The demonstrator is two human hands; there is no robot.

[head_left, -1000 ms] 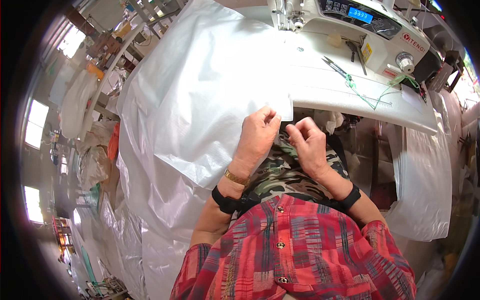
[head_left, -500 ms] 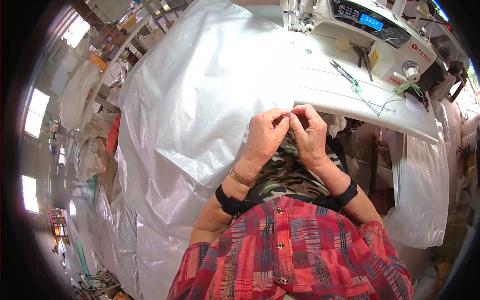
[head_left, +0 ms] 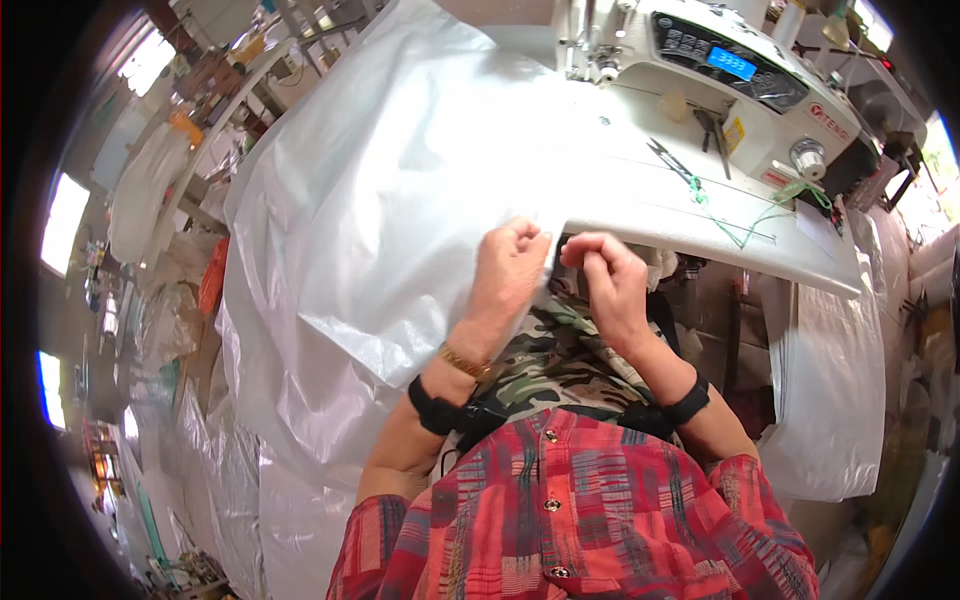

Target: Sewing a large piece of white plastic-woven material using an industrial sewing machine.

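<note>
A large white woven plastic sheet (head_left: 370, 200) spreads over the left of the sewing table and hangs down on my left side. My left hand (head_left: 507, 270) rests over the sheet's right edge, fingers bent and closed together; what they pinch, if anything, is hidden. Just right of it, near the table's front edge, my right hand (head_left: 615, 285) is curled, its thumb against the bent fingers. Whatever may be inside it does not show. A small gap separates the hands. Behind them stands a white sewing machine (head_left: 760, 90) with a lit display.
Thread snips (head_left: 672, 165) with green cord lie on the white tabletop (head_left: 640, 205), right of the sheet. Farther back is a small dark tool (head_left: 705, 122). White sheets (head_left: 830, 390) hang below the table's right end. A cluttered rack (head_left: 225, 130) stands at far left.
My hands, which met fingertip to fingertip, have come apart. The left has shifted left over the sheet, and the right has curled and stayed by the table edge. The view has shifted slightly.
</note>
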